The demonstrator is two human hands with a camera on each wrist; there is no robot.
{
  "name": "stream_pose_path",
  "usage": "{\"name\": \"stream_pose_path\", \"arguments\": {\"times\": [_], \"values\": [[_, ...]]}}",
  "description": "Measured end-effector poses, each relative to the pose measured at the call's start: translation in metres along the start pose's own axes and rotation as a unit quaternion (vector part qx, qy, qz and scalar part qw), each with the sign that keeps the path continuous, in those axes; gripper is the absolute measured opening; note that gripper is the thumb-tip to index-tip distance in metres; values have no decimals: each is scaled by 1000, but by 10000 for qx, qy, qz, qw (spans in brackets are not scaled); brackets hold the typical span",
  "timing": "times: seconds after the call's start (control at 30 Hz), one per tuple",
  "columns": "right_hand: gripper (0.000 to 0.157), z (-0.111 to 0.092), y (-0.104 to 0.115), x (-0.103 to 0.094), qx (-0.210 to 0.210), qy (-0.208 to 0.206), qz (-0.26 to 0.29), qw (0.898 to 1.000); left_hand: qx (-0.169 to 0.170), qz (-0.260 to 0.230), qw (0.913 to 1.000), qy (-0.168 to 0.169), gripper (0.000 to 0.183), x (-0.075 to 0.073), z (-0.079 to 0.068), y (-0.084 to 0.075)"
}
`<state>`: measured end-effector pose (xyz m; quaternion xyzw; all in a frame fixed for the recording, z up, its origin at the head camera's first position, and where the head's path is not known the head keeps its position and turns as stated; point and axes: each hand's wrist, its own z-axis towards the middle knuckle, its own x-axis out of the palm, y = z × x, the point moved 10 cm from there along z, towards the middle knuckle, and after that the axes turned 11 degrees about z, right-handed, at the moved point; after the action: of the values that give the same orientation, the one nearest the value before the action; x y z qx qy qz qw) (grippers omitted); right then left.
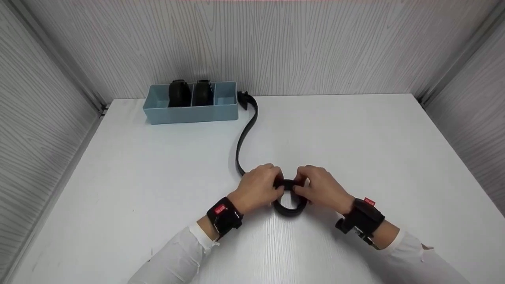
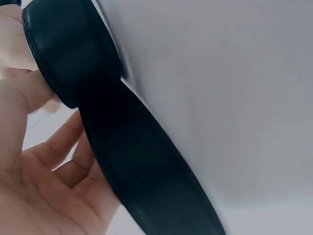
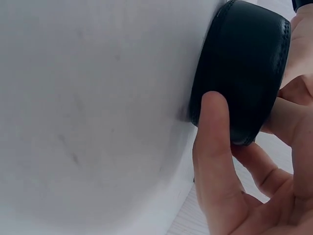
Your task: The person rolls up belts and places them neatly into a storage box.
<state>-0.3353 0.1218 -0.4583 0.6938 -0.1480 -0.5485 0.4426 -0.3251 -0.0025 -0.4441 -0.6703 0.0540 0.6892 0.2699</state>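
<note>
A black leather belt lies partly coiled near the middle of the white table, its coil standing on edge. My left hand pinches the coil's left side where the strap runs off, and the loose strap passes along that palm in the left wrist view. On the other side my right hand grips the coil between thumb and fingers. One right finger lies along the outer face of the coil in the right wrist view. From the coil the strap curves back to a dark end, whose details are too small to tell.
A blue divided box stands at the back left, close to the wall. Two rolled black belts, one on the left and one beside it, sit in separate compartments. Wood-grain walls enclose the table at the back and sides.
</note>
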Motion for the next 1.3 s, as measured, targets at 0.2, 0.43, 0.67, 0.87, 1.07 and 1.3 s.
{"name": "stream_pose_path", "arguments": {"times": [0.2, 0.43, 0.67, 0.87, 1.07, 1.3], "values": [[6, -2, -4, 4, 184, 150, 233, 9994, -237, 498, 9982, 215, 34, 1, -5, 7], [8, -5, -8, 8, 467, 235, 643, 9966, -280, 63, 9992, 274, 18, 2, -4, 7], [14, -4, -3, 7, 305, 190, 300, 9989, -219, 27, 9995, 236, 14, 3, -4, 4], [13, -1, 2, 5, 7, 54, 309, 9995, -40, -85, 9999, 45, 8, 2, -5, -1], [9, -3, 1, 2, -170, -225, 414, 9987, -112, -62, 9996, -260, 13, -1, -7, 1], [11, -3, -4, 3, 145, -376, 249, 9989, -476, 358, 9982, 35, 25, -2, -7, 8]]}}
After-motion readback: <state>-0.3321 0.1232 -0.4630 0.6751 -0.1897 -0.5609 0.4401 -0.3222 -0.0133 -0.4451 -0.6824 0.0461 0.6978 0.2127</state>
